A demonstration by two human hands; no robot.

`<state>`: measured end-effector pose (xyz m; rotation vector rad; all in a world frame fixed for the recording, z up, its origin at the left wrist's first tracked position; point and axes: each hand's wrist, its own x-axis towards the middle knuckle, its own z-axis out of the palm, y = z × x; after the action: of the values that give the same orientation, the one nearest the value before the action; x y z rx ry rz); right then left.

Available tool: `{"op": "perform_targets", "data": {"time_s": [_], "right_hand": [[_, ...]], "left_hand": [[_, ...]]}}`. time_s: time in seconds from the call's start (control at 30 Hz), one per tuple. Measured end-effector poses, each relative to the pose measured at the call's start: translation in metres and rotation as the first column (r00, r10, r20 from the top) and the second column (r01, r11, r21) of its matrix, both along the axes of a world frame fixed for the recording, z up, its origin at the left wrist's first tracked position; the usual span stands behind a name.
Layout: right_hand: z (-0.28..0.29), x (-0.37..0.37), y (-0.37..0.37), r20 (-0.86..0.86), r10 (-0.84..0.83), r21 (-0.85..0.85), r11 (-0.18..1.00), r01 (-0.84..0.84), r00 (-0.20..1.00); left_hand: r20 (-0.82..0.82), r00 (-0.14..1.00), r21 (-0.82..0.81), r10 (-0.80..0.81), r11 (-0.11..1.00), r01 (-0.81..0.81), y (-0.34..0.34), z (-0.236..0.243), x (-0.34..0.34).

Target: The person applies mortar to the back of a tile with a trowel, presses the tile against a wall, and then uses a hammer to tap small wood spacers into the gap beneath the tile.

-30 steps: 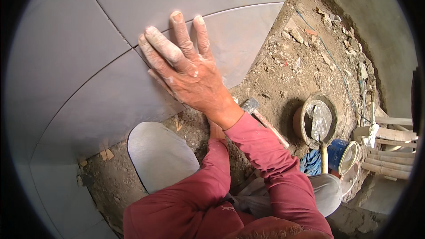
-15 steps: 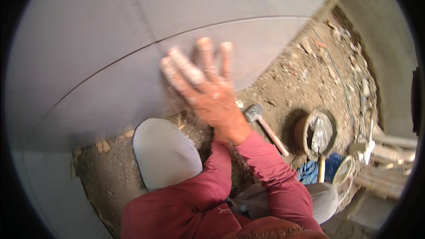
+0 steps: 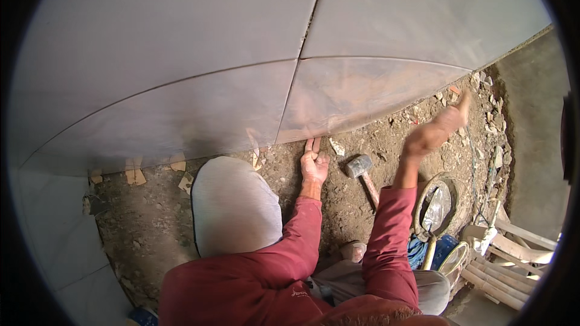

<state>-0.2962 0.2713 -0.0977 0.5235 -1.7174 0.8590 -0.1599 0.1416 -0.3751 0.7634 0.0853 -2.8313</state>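
Note:
Large grey wall tiles [image 3: 199, 108] stand in front of me, separated by dark joints. My left hand [image 3: 314, 166] is palm up at the lower edge of the lower right tile [image 3: 350, 93]. Two of its fingers stretch up to that edge, the others are partly curled, and it holds nothing visible. Out to the right, my right hand [image 3: 434, 133] is raised and somewhat blurred, with fingers extended toward the tile's far right end. No object shows in it, and whether it touches the tile is unclear. A mallet [image 3: 360, 168] lies on the dirt between my forearms.
Beside my right forearm is a round bucket [image 3: 454, 205] with a trowel [image 3: 436, 208] in it. Blue cloth [image 3: 417, 250] and bamboo poles [image 3: 498, 281] lie at the lower right. Rubble [image 3: 492, 121] lines the concrete wall [image 3: 531, 121]. Tile scraps [image 3: 135, 171] sit under the left tiles.
My right hand has left the tile face and swung right. My left hand, previously hidden behind it, now shows at the tile's lower edge. The view has shifted.

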Motion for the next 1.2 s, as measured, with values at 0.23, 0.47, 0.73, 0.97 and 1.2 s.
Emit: {"op": "perform_targets", "data": {"time_s": [0.23,0.47,0.73,0.97,1.2], "right_hand": [[-0.031,-0.057,0.043,0.569,-0.229,-0.506,0.660,0.555,0.790],[-0.050,-0.096,0.000,0.495,-0.209,-0.463,0.758,0.459,0.843],[-0.101,-0.008,0.053,0.800,0.164,-0.356,0.904,0.237,0.577],[-0.204,0.126,0.099,0.900,-0.428,0.313,0.762,-0.567,-0.079],[-0.183,0.161,0.074,0.949,-0.315,0.310,0.942,-0.126,-0.020]], "left_hand": [[-0.004,1.000,-0.015,-0.007,1.000,0.007,-0.005,-0.009,0.002],[0.008,1.000,-0.031,-0.008,0.999,0.009,-0.008,-0.005,0.001],[-0.043,0.999,0.030,-0.019,0.999,0.020,-0.005,-0.013,-0.002],[-0.016,0.999,0.027,0.032,0.999,-0.031,-0.016,-0.011,0.003],[-0.119,0.992,-0.071,-0.042,0.997,0.034,-0.017,0.000,0.001]]}}
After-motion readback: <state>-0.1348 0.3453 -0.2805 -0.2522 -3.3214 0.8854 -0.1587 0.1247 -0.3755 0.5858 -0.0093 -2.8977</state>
